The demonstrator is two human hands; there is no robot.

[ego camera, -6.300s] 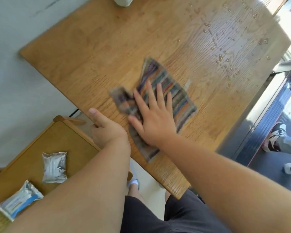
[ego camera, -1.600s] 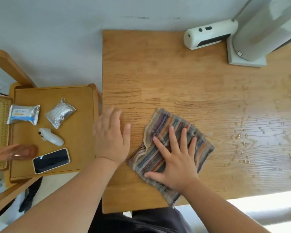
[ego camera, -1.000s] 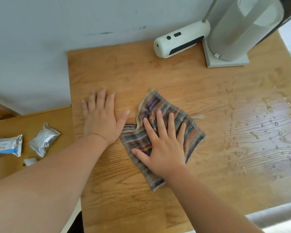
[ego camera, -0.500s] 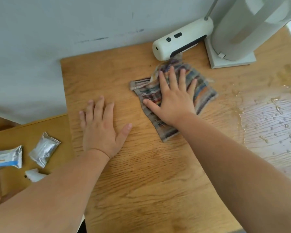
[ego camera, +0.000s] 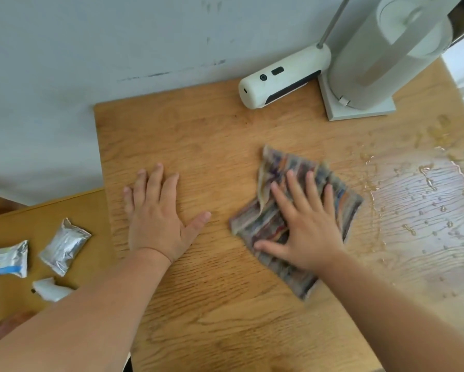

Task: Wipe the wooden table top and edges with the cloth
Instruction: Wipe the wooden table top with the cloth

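Cloth (ego camera: 292,210) | multicoloured stripes, rumpled, blurred | flat under right hand (ego camera: 303,226)

On the wooden worktop (ego camera: 225,304) the right hand (ego camera: 303,226) presses flat, fingers spread, on a rumpled striped cloth (ego camera: 276,218) beside a wet beaded patch (ego camera: 421,208), while the left hand (ego camera: 158,218) lies flat on bare wood, near a white device (ego camera: 281,76) by the wall.
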